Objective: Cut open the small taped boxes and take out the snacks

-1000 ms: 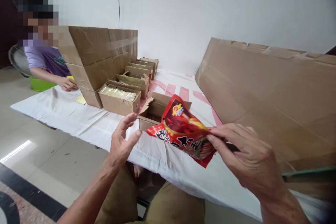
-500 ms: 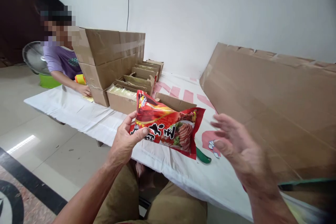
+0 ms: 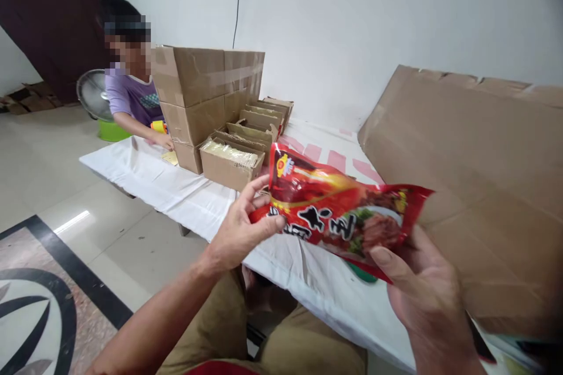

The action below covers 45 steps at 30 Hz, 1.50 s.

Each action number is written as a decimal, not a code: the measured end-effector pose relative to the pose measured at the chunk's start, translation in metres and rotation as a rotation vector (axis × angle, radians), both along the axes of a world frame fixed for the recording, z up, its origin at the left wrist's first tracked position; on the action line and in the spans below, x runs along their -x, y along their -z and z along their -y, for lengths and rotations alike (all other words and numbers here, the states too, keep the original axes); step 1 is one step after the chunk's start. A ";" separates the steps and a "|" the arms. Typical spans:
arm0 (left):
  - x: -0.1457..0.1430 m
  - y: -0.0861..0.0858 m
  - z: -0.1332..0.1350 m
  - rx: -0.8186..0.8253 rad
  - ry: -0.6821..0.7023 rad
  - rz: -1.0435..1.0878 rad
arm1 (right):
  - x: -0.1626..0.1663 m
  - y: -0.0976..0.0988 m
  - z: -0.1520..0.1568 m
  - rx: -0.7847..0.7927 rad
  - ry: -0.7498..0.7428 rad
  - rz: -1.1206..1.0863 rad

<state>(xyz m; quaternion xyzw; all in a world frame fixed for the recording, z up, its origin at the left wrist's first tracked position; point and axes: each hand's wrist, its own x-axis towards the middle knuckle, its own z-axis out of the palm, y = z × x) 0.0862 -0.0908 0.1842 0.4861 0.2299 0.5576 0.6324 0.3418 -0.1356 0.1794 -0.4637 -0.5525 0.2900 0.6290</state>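
A red printed food packet (image 3: 325,205), with meat pictured on its front, is held up above the near edge of the table. My left hand (image 3: 246,225) grips its left end, thumb across the front and fingers behind. At the opposite end my right hand (image 3: 422,275) has its thumb on the front and its other fingers behind, mostly hidden. Under the packet, part of a green object (image 3: 364,272) shows on the white tablecloth (image 3: 211,211).
Stacked taped cartons (image 3: 197,79) stand left of a row of opened boxes (image 3: 233,164). A large cardboard sheet or box (image 3: 466,187) takes up the right side. Across the table at left is another person in a purple shirt (image 3: 132,96), near a fan (image 3: 92,94).
My right hand, open and apart from the packet before, has closed on its right end. The packet is nearer and further right in view. The camera view has turned slightly left.
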 end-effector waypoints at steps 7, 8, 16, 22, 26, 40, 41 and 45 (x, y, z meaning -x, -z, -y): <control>0.063 0.019 -0.002 0.134 0.063 -0.115 | 0.056 0.012 -0.005 0.143 -0.165 0.111; 0.077 0.027 0.000 0.162 0.060 -0.146 | 0.067 0.020 -0.005 0.173 -0.191 0.172; 0.166 0.112 -0.015 0.269 -0.193 -0.385 | 0.163 0.119 -0.047 0.241 -0.191 0.313; 0.176 0.114 -0.097 0.148 -0.337 -0.437 | 0.205 0.146 -0.130 0.213 -0.086 0.272; 0.171 0.127 -0.153 0.135 -0.570 -0.576 | 0.209 0.158 -0.173 0.222 -0.031 0.243; 0.135 0.180 -0.125 -0.236 -0.818 -1.099 | 0.202 0.185 -0.185 0.208 -0.082 0.208; 0.133 0.179 -0.126 -0.238 -0.817 -1.105 | 0.201 0.186 -0.185 0.200 -0.081 0.216; 0.124 0.178 -0.122 -0.254 -0.846 -1.147 | 0.190 0.198 -0.167 0.162 -0.067 0.276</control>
